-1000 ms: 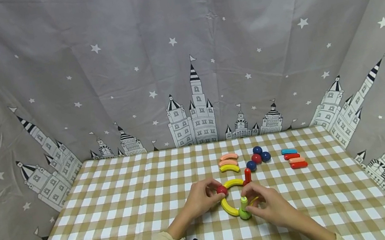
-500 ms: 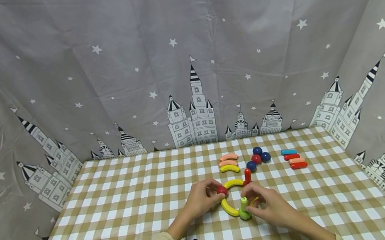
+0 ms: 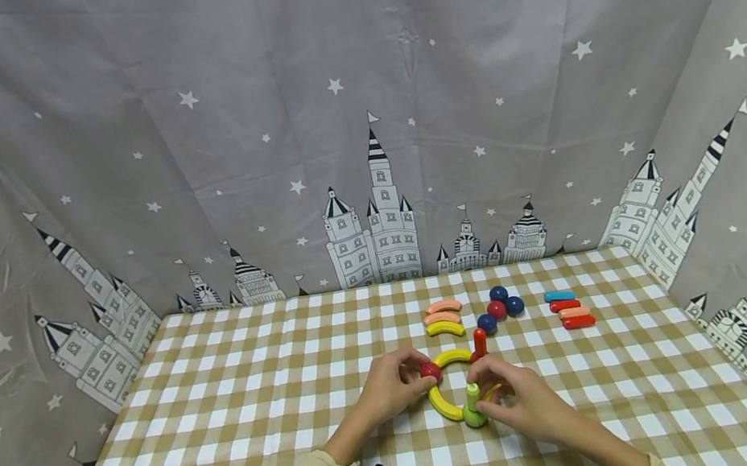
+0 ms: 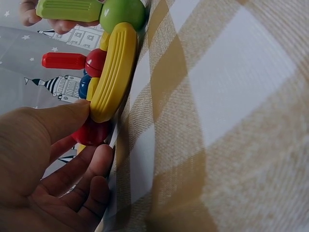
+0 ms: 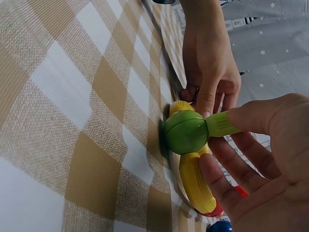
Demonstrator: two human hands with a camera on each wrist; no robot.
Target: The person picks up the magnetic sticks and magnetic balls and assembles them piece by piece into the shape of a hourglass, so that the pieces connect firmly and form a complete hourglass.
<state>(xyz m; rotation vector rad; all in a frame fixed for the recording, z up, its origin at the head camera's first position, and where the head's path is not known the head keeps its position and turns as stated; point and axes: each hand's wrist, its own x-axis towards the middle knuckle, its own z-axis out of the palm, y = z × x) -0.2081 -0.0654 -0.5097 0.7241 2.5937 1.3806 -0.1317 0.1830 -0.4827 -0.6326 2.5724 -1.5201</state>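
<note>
A flat ring of yellow curved sticks (image 3: 443, 405) joined by balls lies on the checked cloth. My left hand (image 3: 389, 385) grips the red ball (image 3: 430, 371) at the ring's left between thumb and fingers. At the near side, a green ball (image 5: 186, 131) carries an upright green rod (image 3: 472, 395). My right hand (image 3: 529, 404) pinches this rod, thumb on one side and fingers on the other. Another red ball (image 4: 95, 63), at the ring's far right, bears an upright red rod (image 3: 480, 341). In the head view, my right fingers partly cover the ring's right side.
Behind the ring lie two peach curved sticks (image 3: 442, 307) and a yellow one (image 3: 444, 329). To their right sit three blue balls (image 3: 486, 323) around a red one (image 3: 497, 310). Further right is a row of straight rods (image 3: 579, 322). A grey castle-print curtain (image 3: 251, 203) hangs behind.
Both hands keep their holds, and the ring stays in place. Only the head view shifts very slightly.
</note>
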